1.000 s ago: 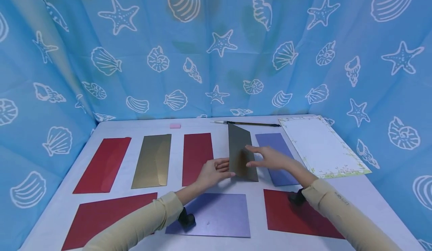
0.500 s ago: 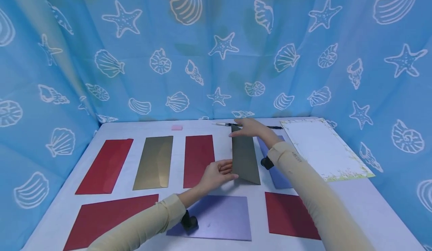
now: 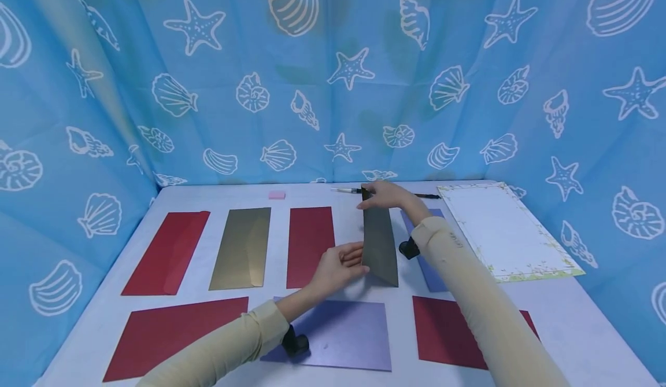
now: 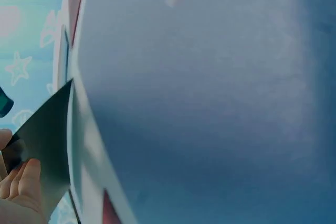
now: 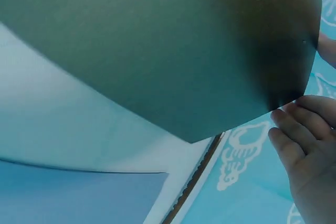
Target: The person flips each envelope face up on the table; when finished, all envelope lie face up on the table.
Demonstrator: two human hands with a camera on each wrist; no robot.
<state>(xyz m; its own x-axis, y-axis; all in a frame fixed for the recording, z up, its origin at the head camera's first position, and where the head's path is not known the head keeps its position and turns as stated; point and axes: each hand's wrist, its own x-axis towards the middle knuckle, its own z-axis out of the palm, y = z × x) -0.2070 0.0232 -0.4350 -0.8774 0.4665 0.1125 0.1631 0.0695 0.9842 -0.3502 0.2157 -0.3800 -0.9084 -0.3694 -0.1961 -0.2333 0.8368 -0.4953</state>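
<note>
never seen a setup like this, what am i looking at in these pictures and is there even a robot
No robot here: these are a person's bare hands, with beige sleeves. The wide picture comes from a camera worn on the head, looking forward and down. The two closer pictures come from cameras on the left and right wrists.

On the white table lie flat red envelopes, a gold envelope and purple envelopes, plus a small pink block, a brush and a bordered sheet. Behind hangs a blue seashell curtain.

Both hands hold one dark envelope raised: the left hand low on its left edge, the right hand near the top.
</note>
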